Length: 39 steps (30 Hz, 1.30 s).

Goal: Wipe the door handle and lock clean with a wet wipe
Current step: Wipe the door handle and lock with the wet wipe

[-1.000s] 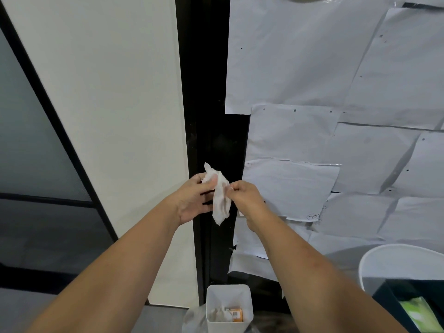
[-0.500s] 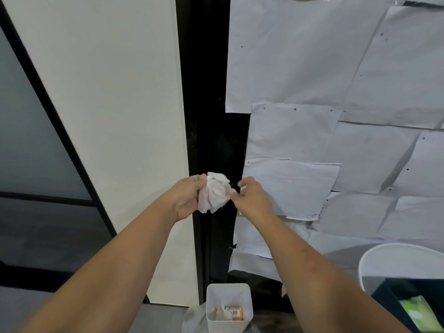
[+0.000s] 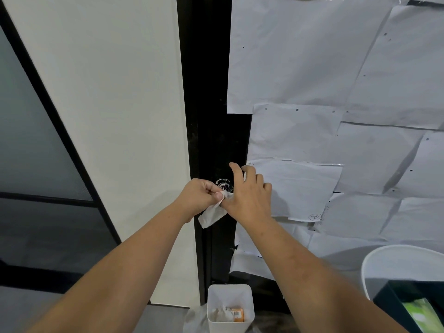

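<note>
Bin point(image 3: 230, 292) nearest — white, holding crumpled scraps and a small orange packet; above it, left hand point(image 3: 199, 198) pinches the wet wipe point(image 3: 211, 213), fingers clamped on its top edge, seemingly readying it; right hand point(image 3: 247, 195), fingers loosely apart, rests beside the round lock point(image 3: 224, 184) on the dark door.

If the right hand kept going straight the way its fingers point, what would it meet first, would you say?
Probably the white paper sheet taped on the door; the right hand already looks very close, though depth is unclear.
</note>
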Motion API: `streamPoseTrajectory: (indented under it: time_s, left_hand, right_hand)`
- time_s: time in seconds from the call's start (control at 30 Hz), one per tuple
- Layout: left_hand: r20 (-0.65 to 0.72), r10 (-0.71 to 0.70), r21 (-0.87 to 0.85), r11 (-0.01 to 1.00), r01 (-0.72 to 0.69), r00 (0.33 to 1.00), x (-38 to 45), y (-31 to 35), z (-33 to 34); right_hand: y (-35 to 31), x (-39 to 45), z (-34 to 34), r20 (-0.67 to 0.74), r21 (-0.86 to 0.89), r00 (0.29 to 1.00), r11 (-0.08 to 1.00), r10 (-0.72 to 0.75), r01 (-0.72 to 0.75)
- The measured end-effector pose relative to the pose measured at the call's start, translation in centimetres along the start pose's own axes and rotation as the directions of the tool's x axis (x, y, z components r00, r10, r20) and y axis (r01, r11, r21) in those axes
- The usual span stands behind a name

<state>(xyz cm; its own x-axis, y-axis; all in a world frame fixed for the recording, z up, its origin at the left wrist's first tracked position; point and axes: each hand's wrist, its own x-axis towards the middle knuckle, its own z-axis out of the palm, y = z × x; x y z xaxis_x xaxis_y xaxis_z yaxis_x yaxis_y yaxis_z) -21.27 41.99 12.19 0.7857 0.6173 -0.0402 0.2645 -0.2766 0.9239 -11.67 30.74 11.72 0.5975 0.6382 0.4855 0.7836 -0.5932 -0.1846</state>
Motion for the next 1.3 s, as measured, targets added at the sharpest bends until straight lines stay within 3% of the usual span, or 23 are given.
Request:
streamPoseTrajectory:
  time_s: [0.17, 0.27, 0.43, 0.57, 0.67, 0.73, 0.87, 1.0, 1.13, 1.3]
  left_hand:
    - [0.011, -0.173, -0.343, 0.924, 0.167, 0.985, 0.5, -0.2, -0.1]
    - [-0.016, -0.186, -0.436, 0.886, 0.161, 0.982, 0.3, -0.2, -0.7]
    - [-0.302, -0.275, -0.601, 0.798, 0.042, 0.913, 0.2, 0.6, -0.1]
    - [-0.311, -0.205, -0.502, 0.865, 0.023, 0.928, 0.7, -0.6, 2.6]
    - [-0.298, -0.112, -0.181, 0.982, 0.059, 0.948, 1.3, -2.7, 4.7]
    - [-0.296, -0.053, -0.005, 0.999, 0.053, 0.954, 1.6, -3.5, 5.7]
    - [-0.329, -0.004, 0.120, 0.992, 0.046, 0.944, 2.1, -3.8, 6.5]
    - [-0.356, 0.010, 0.152, 0.987, 0.047, 0.935, 2.2, -4.1, 6.5]
    - [-0.350, -0.095, -0.054, 0.995, 0.081, 0.932, 2.0, -4.4, 6.7]
    - [-0.360, -0.189, -0.183, 0.974, 0.130, 0.914, 2.4, -3.8, 6.6]
  right_hand:
    - [1.3, 0.5, -0.4, 0.165, 0.136, 0.985, 0.988, 0.046, -0.069]
    - [2.8, 0.9, 0.2, 0.233, 0.247, 0.969, 0.959, 0.079, -0.138]
    - [4.0, 0.3, 1.8, 0.210, 0.291, 0.970, 0.940, 0.118, -0.178]
    - [4.5, -0.5, 2.8, 0.231, 0.160, 0.971, 0.983, 0.055, -0.093]
    - [4.3, -0.7, 2.8, 0.221, 0.072, 0.975, 0.996, 0.033, -0.051]
    - [4.2, -0.6, 2.7, 0.213, 0.055, 0.977, 0.998, 0.021, -0.034]
    - [4.3, -0.6, 2.9, 0.202, 0.038, 0.979, 0.999, 0.007, -0.015]
    - [4.4, -0.5, 3.2, 0.188, 0.042, 0.982, 0.999, -0.003, -0.005]
    - [4.6, -0.7, 3.3, 0.182, 0.049, 0.983, 0.999, -0.022, 0.013]
    - [4.8, -0.7, 3.5, 0.161, 0.069, 0.986, 0.997, -0.031, 0.020]
